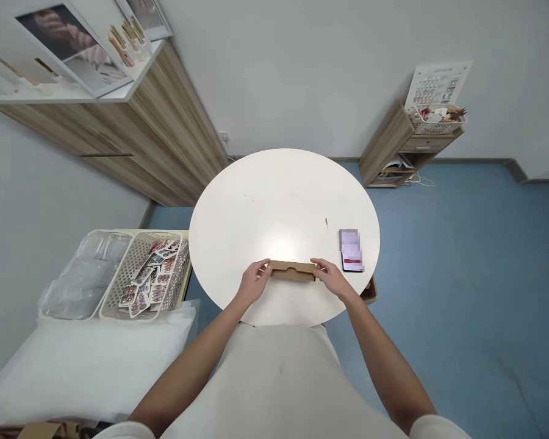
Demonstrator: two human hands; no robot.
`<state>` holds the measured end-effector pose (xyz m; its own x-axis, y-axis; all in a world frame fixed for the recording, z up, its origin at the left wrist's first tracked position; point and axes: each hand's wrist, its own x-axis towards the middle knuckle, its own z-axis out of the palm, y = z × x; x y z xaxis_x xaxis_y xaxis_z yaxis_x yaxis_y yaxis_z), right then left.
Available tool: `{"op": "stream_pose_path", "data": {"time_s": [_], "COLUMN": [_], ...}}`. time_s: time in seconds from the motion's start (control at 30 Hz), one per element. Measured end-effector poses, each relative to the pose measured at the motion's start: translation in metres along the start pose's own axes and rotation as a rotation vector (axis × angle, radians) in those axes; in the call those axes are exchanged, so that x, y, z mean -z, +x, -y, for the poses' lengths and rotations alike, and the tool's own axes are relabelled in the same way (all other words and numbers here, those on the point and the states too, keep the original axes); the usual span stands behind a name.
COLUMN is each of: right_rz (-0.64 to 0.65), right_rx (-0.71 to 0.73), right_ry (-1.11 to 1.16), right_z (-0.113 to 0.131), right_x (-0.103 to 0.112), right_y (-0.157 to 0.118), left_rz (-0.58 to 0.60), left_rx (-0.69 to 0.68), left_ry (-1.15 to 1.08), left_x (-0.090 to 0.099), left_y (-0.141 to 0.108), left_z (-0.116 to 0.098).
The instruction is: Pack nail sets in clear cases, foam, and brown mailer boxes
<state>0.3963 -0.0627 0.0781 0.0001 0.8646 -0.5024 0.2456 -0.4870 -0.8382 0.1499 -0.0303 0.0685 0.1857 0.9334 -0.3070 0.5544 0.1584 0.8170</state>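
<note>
Short white sleeves point(439, 427); plain pale grey garment point(281, 390), faint small mark point(281, 370); forearms point(384, 347) bare.

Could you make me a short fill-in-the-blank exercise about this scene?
1. The left hand and the right hand hold opposite ends of the brown box, which is made of ____.
2. Of the two hands, the phone lies nearer the ____ one.
3. The floor is coloured ____.
4. The basket of cards stands to the table's ____.

Missing words: cardboard; right; blue; left
</note>
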Motion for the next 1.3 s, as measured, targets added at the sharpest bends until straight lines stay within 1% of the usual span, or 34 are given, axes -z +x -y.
{"op": "stream_pose_path", "data": {"time_s": [0.07, 0.13, 0.23, 0.3, 0.4, 0.5, 0.63, 0.73, 0.83, 0.97, 1.03, 1.17, 1.23, 1.3], "right_rz": [0.009, 0.006, -0.016, -0.028, -0.018, -0.016, 0.012, 0.011, -0.025, -0.083, -0.119, -0.188, -0.196, -0.185], "right_rx": [-0.035, -0.077, -0.104, -0.106, -0.114, -0.108, -0.085, -0.049, -0.017, 0.055, 0.102, 0.175, 0.171, 0.139], "right_ry": [0.065, 0.105, 0.122, 0.124, 0.128, 0.118, 0.072, 0.029, 0.003, 0.005, -0.010, -0.118, -0.143, -0.117], "right_z": [-0.001, -0.004, -0.012, -0.018, -0.025, -0.027, -0.027, -0.029, -0.035, -0.046, -0.055, -0.077, -0.086, -0.092], "right_x": [-0.001, -0.003, -0.009, -0.014, -0.021, -0.024, -0.022, -0.022, -0.025, -0.036, -0.045, -0.067, -0.079, -0.088], "right_y": [0.000, 0.001, 0.002, 0.001, -0.002, -0.003, 0.001, 0.004, 0.000, -0.012, -0.017, -0.030, -0.039, -0.049], "left_rz": [0.000, 0.041, 0.122, 0.143, 0.147, 0.143, 0.143, 0.124, 0.118, 0.125, 0.123, 0.110, 0.125, 0.150], "left_rx": [0.103, 0.180, 0.227, 0.210, 0.133, 0.076, 0.062, 0.053, 0.031, -0.047, -0.066, -0.042, -0.056, -0.073], "left_ry": [-0.082, -0.144, -0.181, -0.164, -0.126, -0.119, -0.116, -0.135, -0.148, -0.175, -0.175, -0.096, -0.070, -0.082], "left_x": [0.001, 0.003, 0.004, 0.002, -0.004, -0.011, -0.015, -0.015, -0.015, -0.017, -0.019, -0.023, -0.023, -0.023], "left_y": [0.002, 0.005, 0.008, 0.008, 0.007, 0.009, 0.013, 0.011, 0.001, -0.017, -0.026, -0.045, -0.055, -0.065], "left_z": [-0.001, 0.000, 0.004, 0.009, 0.021, 0.031, 0.038, 0.040, 0.042, 0.050, 0.058, 0.076, 0.082, 0.086]}}
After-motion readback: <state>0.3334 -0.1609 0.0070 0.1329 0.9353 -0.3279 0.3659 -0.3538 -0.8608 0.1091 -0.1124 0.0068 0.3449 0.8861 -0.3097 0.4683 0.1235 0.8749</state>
